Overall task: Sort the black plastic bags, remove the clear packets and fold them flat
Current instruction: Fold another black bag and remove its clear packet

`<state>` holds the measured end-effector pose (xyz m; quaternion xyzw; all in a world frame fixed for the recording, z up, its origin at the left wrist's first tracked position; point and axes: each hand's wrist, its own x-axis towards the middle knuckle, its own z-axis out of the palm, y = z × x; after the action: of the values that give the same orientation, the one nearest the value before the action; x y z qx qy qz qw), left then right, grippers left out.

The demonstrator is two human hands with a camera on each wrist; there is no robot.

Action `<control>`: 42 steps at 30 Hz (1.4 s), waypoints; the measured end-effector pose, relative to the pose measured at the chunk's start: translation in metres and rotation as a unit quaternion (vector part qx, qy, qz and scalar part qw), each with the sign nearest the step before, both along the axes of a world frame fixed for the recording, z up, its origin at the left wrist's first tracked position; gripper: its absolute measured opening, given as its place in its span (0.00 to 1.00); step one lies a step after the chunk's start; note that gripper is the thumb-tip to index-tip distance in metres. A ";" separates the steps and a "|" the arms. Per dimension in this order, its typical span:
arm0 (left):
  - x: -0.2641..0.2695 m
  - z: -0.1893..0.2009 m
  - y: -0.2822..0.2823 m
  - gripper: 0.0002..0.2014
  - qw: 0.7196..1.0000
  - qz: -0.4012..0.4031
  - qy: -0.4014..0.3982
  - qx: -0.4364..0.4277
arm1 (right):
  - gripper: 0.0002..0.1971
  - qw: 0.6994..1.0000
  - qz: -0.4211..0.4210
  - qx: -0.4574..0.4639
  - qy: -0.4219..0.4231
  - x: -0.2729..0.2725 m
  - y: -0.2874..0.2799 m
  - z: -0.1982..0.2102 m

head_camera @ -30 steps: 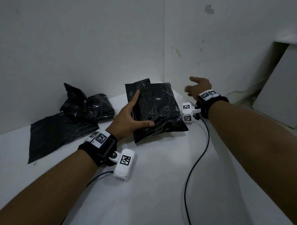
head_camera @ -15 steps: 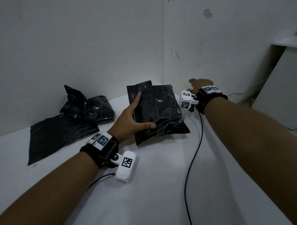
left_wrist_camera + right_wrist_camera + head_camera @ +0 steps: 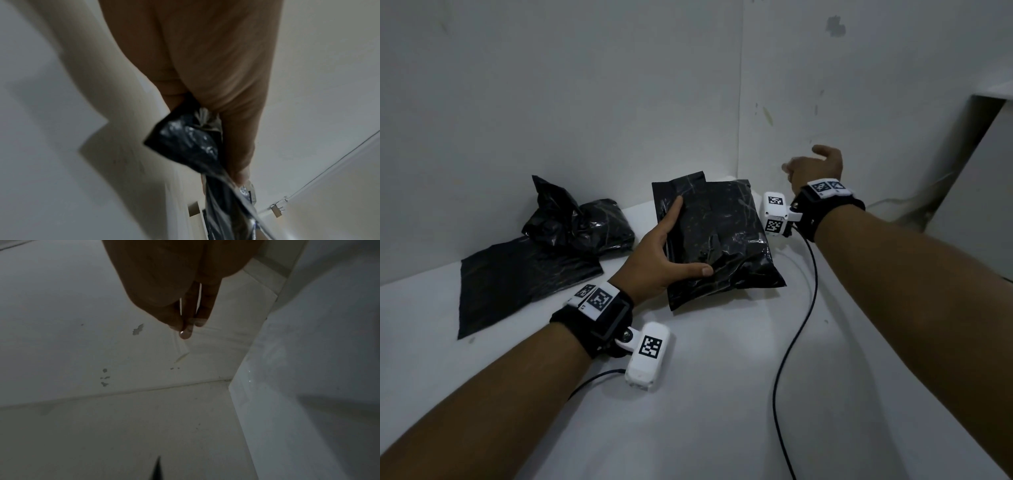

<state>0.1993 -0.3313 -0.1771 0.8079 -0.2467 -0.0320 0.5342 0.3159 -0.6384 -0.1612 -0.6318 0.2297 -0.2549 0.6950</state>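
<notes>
1. White walls meet in a corner behind a white table (image 3: 705, 394) in the head view. A full black plastic bag (image 3: 722, 240) lies on the table near that corner. The left hand (image 3: 664, 260) holds its near left edge, with the thumb on top and the fingers along the side. A crumpled black bag (image 3: 582, 222) sits to the left by the wall. A flat black bag (image 3: 517, 277) lies in front of it, touching it. The right hand (image 3: 815, 166) is up in the air to the right of the full bag, near the wall. Its fingers are loose and hold nothing. Both wrists wear black bands with white cameras, and a black cable (image 3: 791, 342) runs across the table.

2. From the left wrist, the picture is blurry. The left hand (image 3: 205, 73) grips shiny black plastic (image 3: 185, 142), with the thumb pressed on it. Something clear and shiny shows at the edge of the plastic, but I cannot tell what it is.

3. From the right wrist, the right hand (image 3: 174, 288) points its fingers (image 3: 186, 332) straight at the white wall. The fingers are close together and touch nothing.
</notes>
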 end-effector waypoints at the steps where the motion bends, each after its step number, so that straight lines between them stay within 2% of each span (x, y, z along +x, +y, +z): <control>1: -0.001 0.000 0.003 0.62 1.000 0.002 -0.001 0.004 | 0.26 0.999 -0.001 0.022 -0.038 -0.002 0.004 0.004; 5: -0.009 -0.001 0.020 0.61 1.000 0.012 -0.006 0.024 | 0.18 0.981 0.008 0.077 -0.178 -0.015 0.019 0.051; 9: -0.026 0.002 0.038 0.61 0.999 0.022 -0.006 0.041 | 0.27 0.961 0.112 0.113 -0.227 -0.049 0.028 0.102; 12: -0.047 0.005 0.056 0.62 0.998 0.030 0.002 0.050 | 0.30 0.955 0.182 0.123 -0.202 -0.081 0.052 0.105; 18: -0.101 0.007 0.094 0.64 0.996 0.048 0.026 0.071 | 0.24 0.927 0.307 0.174 -0.123 -0.140 0.108 0.096; 24: -0.139 0.000 0.132 0.67 0.988 0.072 0.085 0.107 | 0.25 0.911 0.390 0.098 -0.097 -0.192 0.166 0.104; 28: -0.158 0.001 0.151 0.61 0.978 0.078 0.118 0.155 | 0.25 0.902 0.412 0.085 -0.094 -0.215 0.200 0.100; 31: -0.163 0.009 0.156 0.62 0.959 0.101 0.097 0.245 | 0.25 0.897 0.430 0.059 -0.085 -0.224 0.218 0.096; 35: -0.168 0.020 0.159 0.64 0.890 0.109 0.081 0.435 | 0.25 0.889 0.447 0.048 -0.085 -0.231 0.237 0.098; 37: -0.171 0.019 0.159 0.63 0.861 0.121 0.081 0.487 | 0.25 0.884 0.456 0.055 -0.087 -0.235 0.244 0.099; 39: -0.174 0.018 0.159 0.62 0.855 0.141 0.039 0.497 | 0.25 0.880 0.464 0.050 -0.085 -0.239 0.251 0.099; 42: -0.173 0.021 0.157 0.48 0.892 0.129 -0.045 0.431 | 0.24 0.880 0.466 0.047 -0.083 -0.241 0.258 0.098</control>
<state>0.0260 -0.1745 -0.1561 0.9842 -0.1262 -0.0292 0.1208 0.0749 -0.3808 -0.0634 -0.6090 -0.1375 0.0580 0.7790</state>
